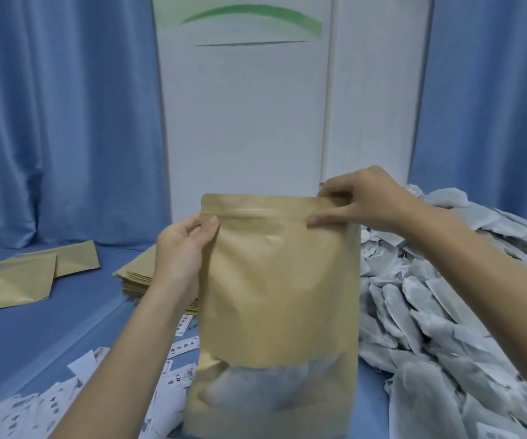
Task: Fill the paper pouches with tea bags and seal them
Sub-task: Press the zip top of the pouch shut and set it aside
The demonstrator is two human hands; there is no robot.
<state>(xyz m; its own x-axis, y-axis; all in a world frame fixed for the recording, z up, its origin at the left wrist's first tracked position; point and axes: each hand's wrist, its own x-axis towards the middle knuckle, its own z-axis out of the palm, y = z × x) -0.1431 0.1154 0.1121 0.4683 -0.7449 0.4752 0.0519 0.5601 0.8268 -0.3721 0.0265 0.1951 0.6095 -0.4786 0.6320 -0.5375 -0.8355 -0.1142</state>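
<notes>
Two hands hold a kraft paper pouch [279, 280] upright over the blue table [66, 318]: the left hand [181, 245] grips its left edge, the right hand [363, 201] pinches the zip strip. Loose tea bags [439, 312] lie heaped just beside it on the right.

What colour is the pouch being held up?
Tan kraft-paper pouch, with a clear window low down; head view.

A tan paper pouch with a clear window [279, 299] stands upright at the near centre of the blue worktop [75, 312], tea bags inside. Right: a heap of white tea bags [445, 312]. Behind-left: a stack of flat pouches [138, 274]. Near left: scattered white printed labels [66, 400].
</notes>
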